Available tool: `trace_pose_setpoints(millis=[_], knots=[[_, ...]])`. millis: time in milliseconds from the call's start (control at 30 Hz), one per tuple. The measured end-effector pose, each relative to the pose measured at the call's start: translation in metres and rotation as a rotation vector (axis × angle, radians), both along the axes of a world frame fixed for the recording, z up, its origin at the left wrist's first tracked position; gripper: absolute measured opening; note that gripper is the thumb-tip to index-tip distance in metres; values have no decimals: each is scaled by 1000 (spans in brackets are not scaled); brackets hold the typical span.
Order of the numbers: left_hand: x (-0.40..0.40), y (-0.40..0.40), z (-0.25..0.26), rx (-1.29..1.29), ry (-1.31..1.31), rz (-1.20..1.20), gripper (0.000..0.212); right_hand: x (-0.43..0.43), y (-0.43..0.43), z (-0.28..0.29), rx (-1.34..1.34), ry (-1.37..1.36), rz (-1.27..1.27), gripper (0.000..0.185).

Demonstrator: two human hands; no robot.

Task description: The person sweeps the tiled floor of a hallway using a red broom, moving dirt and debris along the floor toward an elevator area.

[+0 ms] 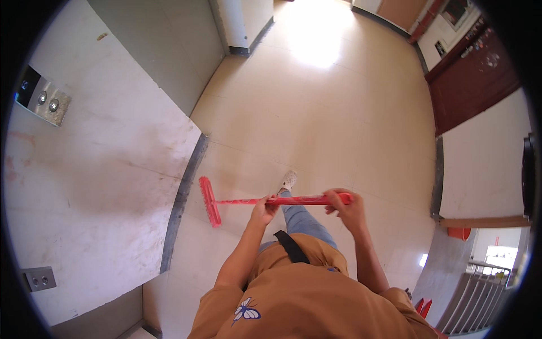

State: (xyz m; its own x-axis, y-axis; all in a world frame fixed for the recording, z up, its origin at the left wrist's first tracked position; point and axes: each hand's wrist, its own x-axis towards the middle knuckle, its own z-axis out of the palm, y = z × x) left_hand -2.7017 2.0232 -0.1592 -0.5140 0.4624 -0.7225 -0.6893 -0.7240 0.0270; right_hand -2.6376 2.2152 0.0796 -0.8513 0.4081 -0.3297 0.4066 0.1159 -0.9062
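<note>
Both hands hold a long red handle that runs sideways across the front of my body. My left hand grips it near the middle. Toward the handle's end on the right, my right hand is wrapped around it. At the far left end sits a red brush head with short bristles, set crosswise to the handle and close to the wall's dark skirting. Whether the bristles touch the floor I cannot tell.
Beige tile floor stretches ahead. A stained white wall with an elevator button panel is on the left, beside grey elevator doors. On the right are a dark red door, an orange bucket and a metal railing.
</note>
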Motion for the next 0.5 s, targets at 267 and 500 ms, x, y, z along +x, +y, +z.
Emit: trace_pose_setpoints(millis=[267, 500], knots=[[-86, -41, -27, -96, -193, 340, 13, -152, -26, -78, -197, 80, 456, 19], [-200, -16, -49, -179, -222, 212, 12, -244, -6, -61, -124, 56, 389, 18]])
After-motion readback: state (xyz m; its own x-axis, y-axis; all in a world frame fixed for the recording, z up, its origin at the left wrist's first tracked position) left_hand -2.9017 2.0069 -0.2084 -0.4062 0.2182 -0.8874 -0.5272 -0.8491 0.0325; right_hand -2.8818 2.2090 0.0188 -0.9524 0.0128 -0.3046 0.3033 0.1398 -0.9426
